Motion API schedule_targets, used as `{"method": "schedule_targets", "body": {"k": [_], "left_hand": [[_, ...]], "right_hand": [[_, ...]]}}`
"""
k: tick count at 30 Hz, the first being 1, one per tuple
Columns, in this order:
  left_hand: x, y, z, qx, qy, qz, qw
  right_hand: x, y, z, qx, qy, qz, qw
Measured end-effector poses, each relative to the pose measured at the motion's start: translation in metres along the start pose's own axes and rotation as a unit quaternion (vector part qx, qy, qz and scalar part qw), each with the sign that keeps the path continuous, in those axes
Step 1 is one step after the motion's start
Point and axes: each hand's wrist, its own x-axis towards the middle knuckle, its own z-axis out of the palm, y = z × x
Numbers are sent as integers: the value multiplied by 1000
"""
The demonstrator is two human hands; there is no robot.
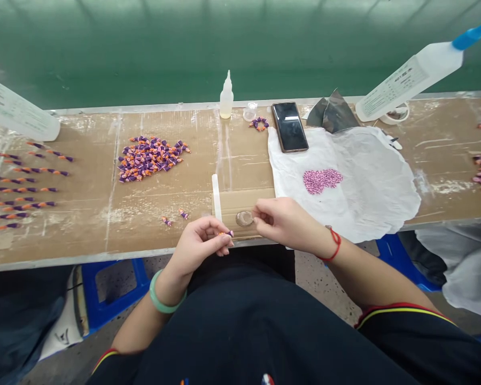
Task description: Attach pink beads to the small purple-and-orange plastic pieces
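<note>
My left hand point(200, 240) is closed at the table's front edge, thumb and fingers pinching a small purple and orange piece point(226, 233). To the right, my right hand point(282, 222) has its fingertips pressed together. Whatever is between them, if anything, is too small or hidden to make out. Those fingertips are beside a small round shallow dish point(243, 218) on a cardboard strip point(240, 199). A narrow white strip point(216, 198) lies behind my left hand. Two small purple and orange pieces point(175, 217) rest to its left.
A pile of purple and orange pieces point(152, 159) lies left of centre, with rows of them point(24, 190) farther left. On white cloth point(356, 214) are small pink pieces point(322, 181) and a phone point(290, 127). A dropper bottle point(226, 96) and large bottles point(409, 80) stand behind.
</note>
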Motion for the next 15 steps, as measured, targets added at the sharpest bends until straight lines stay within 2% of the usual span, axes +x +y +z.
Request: {"method": "schedule_targets", "body": {"k": [1,3,5,10,15], "left_hand": [[-1,2,3,-16,-7,3,1000],[-3,7,9,-46,-23,6,999],[-5,14,15,-67,-38,4,997],[-11,25,26,-85,-59,-3,995],[-14,24,27,-79,-64,8,995]], "right_hand": [[-3,-3,-2,88,-2,1,996],[-10,-10,-5,237,-15,4,971],[-16,-18,-7,308,-22,0,951],[-25,-32,-9,289,14,-48,956],[-28,-38,-11,276,39,-69,958]]}}
